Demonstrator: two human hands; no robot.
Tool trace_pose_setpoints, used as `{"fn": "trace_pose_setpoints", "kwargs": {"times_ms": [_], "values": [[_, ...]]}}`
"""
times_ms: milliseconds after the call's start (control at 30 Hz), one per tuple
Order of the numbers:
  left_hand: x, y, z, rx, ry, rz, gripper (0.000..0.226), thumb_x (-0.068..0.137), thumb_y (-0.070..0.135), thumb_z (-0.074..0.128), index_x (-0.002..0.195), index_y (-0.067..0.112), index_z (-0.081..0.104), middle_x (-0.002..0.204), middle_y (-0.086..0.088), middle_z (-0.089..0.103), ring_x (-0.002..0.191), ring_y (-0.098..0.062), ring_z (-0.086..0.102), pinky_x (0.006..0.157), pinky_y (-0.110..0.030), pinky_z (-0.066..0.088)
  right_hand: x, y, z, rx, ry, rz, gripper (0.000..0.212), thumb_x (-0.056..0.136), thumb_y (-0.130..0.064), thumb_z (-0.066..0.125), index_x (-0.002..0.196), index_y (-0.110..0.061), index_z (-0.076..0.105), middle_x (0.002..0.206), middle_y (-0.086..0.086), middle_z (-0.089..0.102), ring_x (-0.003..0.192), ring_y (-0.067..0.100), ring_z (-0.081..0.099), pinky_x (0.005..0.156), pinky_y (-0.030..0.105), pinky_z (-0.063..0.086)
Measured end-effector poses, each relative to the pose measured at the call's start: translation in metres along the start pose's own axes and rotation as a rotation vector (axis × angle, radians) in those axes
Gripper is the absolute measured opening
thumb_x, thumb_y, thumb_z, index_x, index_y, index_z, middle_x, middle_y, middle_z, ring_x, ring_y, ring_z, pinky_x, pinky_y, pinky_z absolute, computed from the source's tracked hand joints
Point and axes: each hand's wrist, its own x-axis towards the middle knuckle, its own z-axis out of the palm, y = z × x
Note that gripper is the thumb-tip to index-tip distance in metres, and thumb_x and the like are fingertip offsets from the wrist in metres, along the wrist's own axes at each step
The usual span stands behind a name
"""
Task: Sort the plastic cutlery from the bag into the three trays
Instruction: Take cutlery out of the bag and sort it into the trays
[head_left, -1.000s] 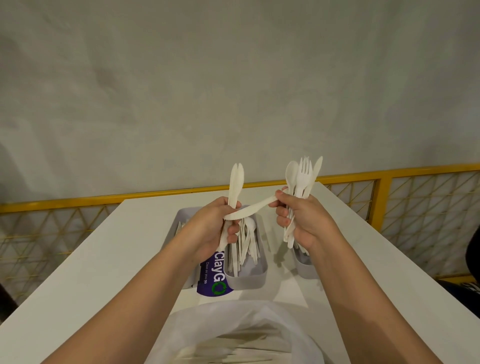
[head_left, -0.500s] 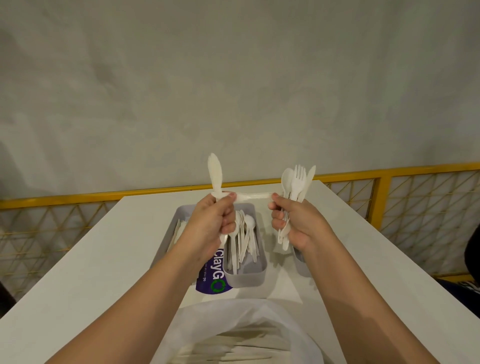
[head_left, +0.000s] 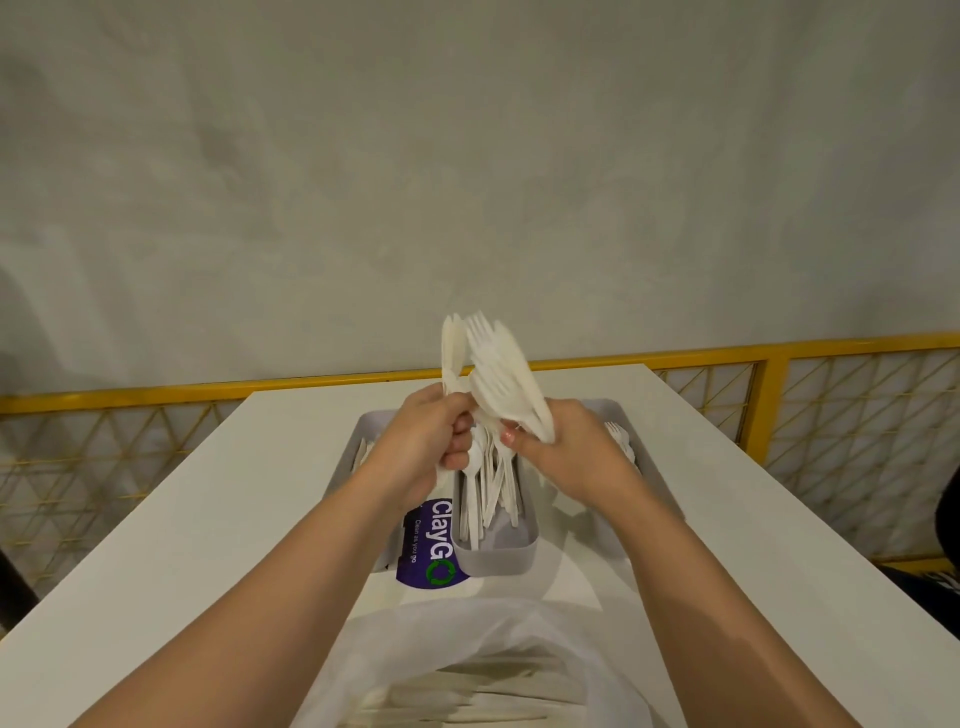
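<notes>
knives (head_left: 450, 353) are standing upright out of the left grip (head_left: 431, 441), which is clenching their handles. the right grip (head_left: 576, 452) is grasping a blurred fan of forks (head_left: 506, 379), leaning against them, above the middle tray (head_left: 498, 564) on the bench (head_left: 208, 519). the bag (head_left: 467, 639) is lying nearest.

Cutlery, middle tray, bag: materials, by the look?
Cutlery: white plastic, matte to slightly satin; thin moulded tines, no metallic glint. Middle tray: pale grey, likely rigid plastic, smooth and matte; rounded moulded corners, even wall. Bag: thin translucent plastic film; soft folds, and pale pieces inside show through dimly.
</notes>
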Motion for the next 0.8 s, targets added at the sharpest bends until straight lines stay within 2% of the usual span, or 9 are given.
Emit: {"fn": "trace_pose_setpoints", "kwargs": {"times_ms": [67,133,200,267,400,600,800], "values": [[0.000,0.001,0.004,0.000,-0.026,-0.018,0.024,0.095,0.004,0.039,0.073,0.013,0.041,0.050,0.003,0.032,0.035,-0.004,0.026,0.034,-0.014,0.020,0.002,0.003,0.002,0.021,-0.044,-0.002,0.013,0.089,-0.022,0.062,0.099,-0.016,0.066,0.089,0.006,0.070,0.084,0.023,0.065,0.079,0.036,0.051],[0.000,0.000,0.005,-0.055,-0.062,-0.069,0.024,0.099,0.014,0.037,0.077,0.011,0.044,0.050,0.002,0.034,0.035,-0.005,0.027,0.034,-0.014,0.021,0.003,0.004,0.000,0.160,-0.031,0.020,0.006,0.088,-0.018,0.063,0.089,-0.013,0.066,0.075,0.004,0.068,0.067,0.015,0.064,0.064,0.029,0.052],[-0.001,-0.001,0.006,-0.138,-0.101,-0.119,0.029,0.101,0.021,0.031,0.083,0.007,0.050,0.050,0.000,0.038,0.035,-0.007,0.029,0.035,-0.015,0.022,0.001,0.002,-0.003,0.357,0.049,0.067,0.009,0.089,-0.016,0.062,0.083,-0.011,0.065,0.063,0.001,0.062,0.045,0.002,0.054,0.046,0.017,0.041],[-0.004,-0.002,0.008,-0.131,-0.141,-0.125,0.029,0.101,0.018,0.031,0.090,0.004,0.054,0.051,-0.001,0.043,0.037,-0.008,0.032,0.036,-0.017,0.026,0.000,0.000,-0.006,0.569,0.110,0.114,0.011,0.090,-0.014,0.061,0.081,-0.008,0.063,0.057,0.001,0.058,0.035,0.000,0.047,0.038,0.014,0.035],[-0.011,-0.003,0.018,-0.029,-0.179,-0.082,0.027,0.101,0.016,0.037,0.090,0.002,0.057,0.055,-0.004,0.053,0.039,-0.009,0.040,0.038,-0.018,0.034,-0.001,-0.003,-0.005,0.735,0.133,0.138,0.012,0.090,-0.013,0.060,0.088,-0.002,0.064,0.041,-0.005,0.054,0.033,0.005,0.047,0.038,0.017,0.037],[-0.014,-0.007,0.026,0.111,-0.161,-0.005,0.035,0.099,0.021,0.042,0.077,0.002,0.063,0.054,-0.004,0.060,0.037,-0.009,0.046,0.038,-0.019,0.041,-0.002,-0.003,-0.002,0.751,0.167,0.175,0.013,0.088,-0.013,0.063,0.083,-0.001,0.064,0.036,-0.002,0.050,0.032,0.009,0.046,0.039,0.017,0.041],[-0.018,-0.003,0.021,0.115,-0.143,-0.064,0.031,0.101,0.016,0.037,0.088,0.003,0.062,0.055,-0.006,0.058,0.040,-0.012,0.048,0.040,-0.021,0.043,-0.002,-0.004,-0.004,0.785,0.129,0.210,0.017,0.089,-0.013,0.060,0.074,-0.005,0.062,0.037,-0.003,0.053,0.032,0.008,0.049,0.039,0.016,0.041]]}}
